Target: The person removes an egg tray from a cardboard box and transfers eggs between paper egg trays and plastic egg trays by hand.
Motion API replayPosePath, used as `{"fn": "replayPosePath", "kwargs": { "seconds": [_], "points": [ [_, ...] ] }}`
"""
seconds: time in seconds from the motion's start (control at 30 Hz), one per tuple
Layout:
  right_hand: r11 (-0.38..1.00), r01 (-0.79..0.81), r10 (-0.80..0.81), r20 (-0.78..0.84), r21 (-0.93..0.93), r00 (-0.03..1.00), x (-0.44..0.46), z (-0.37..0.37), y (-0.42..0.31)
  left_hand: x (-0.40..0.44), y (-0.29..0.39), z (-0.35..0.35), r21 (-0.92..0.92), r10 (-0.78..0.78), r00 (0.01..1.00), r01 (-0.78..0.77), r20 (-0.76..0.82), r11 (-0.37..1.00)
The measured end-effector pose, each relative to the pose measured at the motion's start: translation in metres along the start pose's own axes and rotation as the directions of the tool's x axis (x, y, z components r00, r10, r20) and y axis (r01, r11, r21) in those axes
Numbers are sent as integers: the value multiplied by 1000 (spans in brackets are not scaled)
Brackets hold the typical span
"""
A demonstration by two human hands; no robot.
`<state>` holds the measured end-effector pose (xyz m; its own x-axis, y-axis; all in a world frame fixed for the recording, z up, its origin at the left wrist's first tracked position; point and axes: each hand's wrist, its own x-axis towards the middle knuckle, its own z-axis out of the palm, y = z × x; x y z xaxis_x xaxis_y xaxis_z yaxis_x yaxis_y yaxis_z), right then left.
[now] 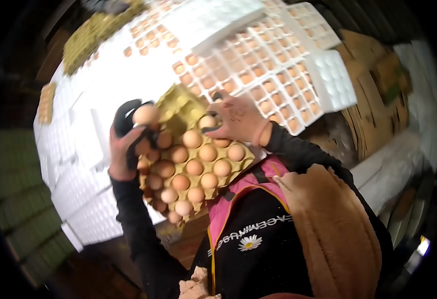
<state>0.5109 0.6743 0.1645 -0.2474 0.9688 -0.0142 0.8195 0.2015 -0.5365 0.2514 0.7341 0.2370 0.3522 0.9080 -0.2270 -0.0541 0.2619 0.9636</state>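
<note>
My left hand (124, 142), with dark coverings on its fingers, is closed around a brown egg (146, 114) above the left side of a yellow pulp egg tray (171, 107). Across the tray's far right corner, my right hand (241, 118) has its thumb and fingers closed on a paler egg (208, 122). Brown eggs (194, 167) fill the near part of the tray, while several cups at its far end hold none. The tray sits tilted close to my body; what supports it is hidden.
White foam trays with eggs (266, 106) cover the far table. A white foam lid (332, 79) lies on the right, beside flattened cardboard (378, 94). Stacked yellow pulp trays (91, 40) stand at far left. Stacked white trays (86, 199) occupy the left side.
</note>
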Motion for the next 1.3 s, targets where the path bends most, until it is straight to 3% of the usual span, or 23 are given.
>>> {"fn": "replayPosePath", "kwargs": {
  "seconds": [0.03,0.07,0.1,0.13,0.17,0.23,0.3,0.4,0.47,0.57,0.63,0.7,0.77,0.83,0.9,0.97,1.03,1.07,1.1,1.13,1.17,1.2,1.3],
  "points": [
    [911,-79,55,71,405,996,-4,-1,17,-5,4,11,-43,49,999,-49,-3,998],
    [660,-178,109,142,730,984,-9,-2,33,-6,-3,15,301,65,993,-91,94,949],
    [229,-191,65,181,955,981,-19,-6,48,-6,-8,21,600,87,980,-178,177,780],
    [-258,-208,20,220,944,975,-29,-10,62,-10,-10,37,880,5,970,-224,245,419],
    [-560,-160,-31,172,813,985,-40,-14,70,-12,-17,47,947,-5,956,-290,293,141],
    [-551,-16,36,43,835,998,-60,-32,97,-13,-29,52,944,-44,952,-305,302,-121],
    [-548,125,90,-90,827,992,-90,-50,132,-12,-28,53,939,-69,953,-302,294,-165],
    [-28,201,540,-155,979,827,-140,-80,205,-6,-24,62,928,-161,958,-271,236,-254],
    [155,189,668,-244,970,703,-179,-114,251,-2,-24,72,926,-204,957,-259,207,-274],
    [343,-41,702,-227,938,675,-204,-151,330,4,-23,89,928,-191,956,-269,224,-259],
    [692,-241,603,-361,681,711,-196,-158,384,2,-25,98,900,-188,954,-284,233,-330],
    [895,-406,445,-423,183,789,-185,-160,407,2,-12,125,924,-226,971,-155,77,-351],
    [833,-475,375,-342,-284,862,-177,-161,419,10,14,160,936,-209,978,-52,-23,-347],
    [847,-377,266,-315,-375,911,-175,-157,438,17,34,212,982,-13,993,-119,118,-144],
    [896,-362,271,-330,-257,904,-166,-180,435,43,33,286,928,40,948,-318,317,192],
    [944,-300,213,-442,-136,872,-155,-188,441,82,1,353,769,42,841,-513,539,382],
    [985,-168,106,-646,-35,756,-135,-191,456,127,-46,407,650,13,695,-679,719,341],
    [990,-138,132,-598,35,790,-126,-189,460,154,-78,426,609,-12,637,-732,771,305],
    [989,-109,34,-571,-97,820,-120,-183,472,182,-102,443,564,-34,578,-780,815,272],
    [972,-72,-59,-529,-225,847,-116,-174,485,202,-112,458,621,-135,612,-725,779,299],
    [938,-36,-142,-477,-345,868,-116,-168,494,225,-132,460,595,-102,597,-740,796,313],
    [949,-66,-72,-417,-307,906,-121,-170,495,238,-129,469,592,-94,600,-732,795,339],
    [968,-244,150,-631,-64,761,-154,-175,482,271,-152,472,666,-269,610,-701,745,254]
  ]
}}
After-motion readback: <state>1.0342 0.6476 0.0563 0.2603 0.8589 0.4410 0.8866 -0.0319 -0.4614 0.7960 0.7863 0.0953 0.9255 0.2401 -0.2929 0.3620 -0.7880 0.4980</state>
